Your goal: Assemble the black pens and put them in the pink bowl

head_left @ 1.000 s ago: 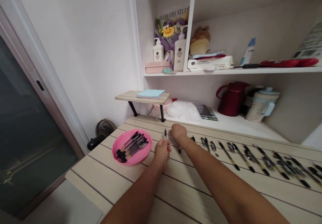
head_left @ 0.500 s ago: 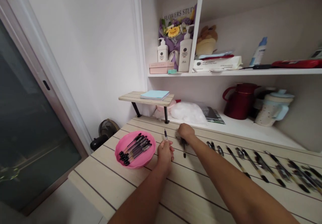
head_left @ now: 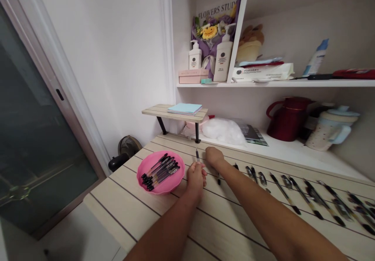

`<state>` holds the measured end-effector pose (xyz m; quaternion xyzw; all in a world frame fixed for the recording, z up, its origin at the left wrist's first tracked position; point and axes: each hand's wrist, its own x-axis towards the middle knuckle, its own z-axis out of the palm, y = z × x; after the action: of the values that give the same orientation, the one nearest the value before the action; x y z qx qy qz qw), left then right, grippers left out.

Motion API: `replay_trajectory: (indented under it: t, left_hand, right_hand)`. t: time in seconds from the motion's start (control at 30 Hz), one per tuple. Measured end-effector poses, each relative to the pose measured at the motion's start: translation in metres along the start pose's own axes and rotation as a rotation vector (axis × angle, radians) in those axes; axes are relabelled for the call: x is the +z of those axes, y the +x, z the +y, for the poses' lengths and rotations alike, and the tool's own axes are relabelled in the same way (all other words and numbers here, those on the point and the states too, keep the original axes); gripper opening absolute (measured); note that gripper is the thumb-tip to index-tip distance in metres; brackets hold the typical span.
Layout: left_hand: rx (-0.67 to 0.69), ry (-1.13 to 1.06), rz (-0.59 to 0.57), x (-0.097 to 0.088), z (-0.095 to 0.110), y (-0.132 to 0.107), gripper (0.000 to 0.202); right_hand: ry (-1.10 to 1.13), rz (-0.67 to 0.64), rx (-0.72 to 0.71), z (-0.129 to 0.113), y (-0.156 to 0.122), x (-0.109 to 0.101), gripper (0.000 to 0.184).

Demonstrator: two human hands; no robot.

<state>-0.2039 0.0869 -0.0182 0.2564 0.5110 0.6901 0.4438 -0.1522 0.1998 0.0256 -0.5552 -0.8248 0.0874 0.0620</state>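
My left hand [head_left: 197, 175] is closed around a pen [head_left: 197, 154], which stands tip-up from the fingers. To its right, my right hand [head_left: 214, 157] is curled low over the table, back of the hand toward me. Its fingertips and anything between them are hidden. The dark end of another pen [head_left: 218, 181] shows just below that wrist. Left of my left hand, a pink bowl [head_left: 140, 163] with a wavy rim holds several capped black pens [head_left: 161, 172]. More black pens [head_left: 284, 192] and loose pen caps [head_left: 263, 179] lie in a row along the right side.
Behind my hands, a small raised stand [head_left: 152, 111] on black legs carries blue paper [head_left: 185, 108]. A white plastic bag [head_left: 224, 131], a red jug [head_left: 288, 120] and a pale lidded cup [head_left: 331, 130] stand along the back. A shelf [head_left: 263, 84] runs above.
My right hand has shifted slightly left, toward the pen in my left hand, and covers less of the pen beneath it. The whole view has turned a little left.
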Motion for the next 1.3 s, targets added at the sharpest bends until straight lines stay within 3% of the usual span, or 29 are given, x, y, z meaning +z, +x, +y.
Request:
replay_trajectory:
  t: [0.17, 0.3, 0.4, 0.5, 0.6, 0.73, 0.9, 1.3]
  left_hand:
    - [-0.02, 0.054, -0.065, -0.001, 0.001, 0.0, 0.034]
    - [-0.042, 0.11, -0.174, 0.002, 0.006, -0.013, 0.029]
    - [-0.072, 0.169, -0.358, 0.007, 0.009, -0.033, 0.031]
    - [-0.116, 0.227, -0.574, 0.013, 0.009, -0.059, 0.034]
    - [-0.151, 0.303, -0.721, 0.018, 0.007, -0.081, 0.033]
    - [-0.173, 0.382, -0.798, 0.022, 0.004, -0.095, 0.033]
    - [-0.174, 0.399, -0.773, 0.023, 0.007, -0.095, 0.031]
    - [-0.168, 0.405, -0.746, 0.022, 0.011, -0.093, 0.028]
  right_hand:
    - [0.279, 0.087, -0.014, 0.016, -0.015, -0.012, 0.011]
    - [0.542, 0.101, -0.025, 0.046, -0.055, -0.015, 0.015]
    - [0.82, 0.154, 0.026, 0.072, -0.096, -0.014, 0.025]
    - [1.336, 0.326, 0.139, 0.089, -0.134, -0.015, 0.032]
    - [1.58, 0.468, 0.195, 0.094, -0.162, -0.018, 0.04]
    - [1.599, 0.544, 0.167, 0.09, -0.184, -0.025, 0.045]
    - [1.53, 0.598, 0.124, 0.091, -0.191, -0.03, 0.046]
    - [1.503, 0.505, 0.11, 0.087, -0.191, -0.027, 0.047]
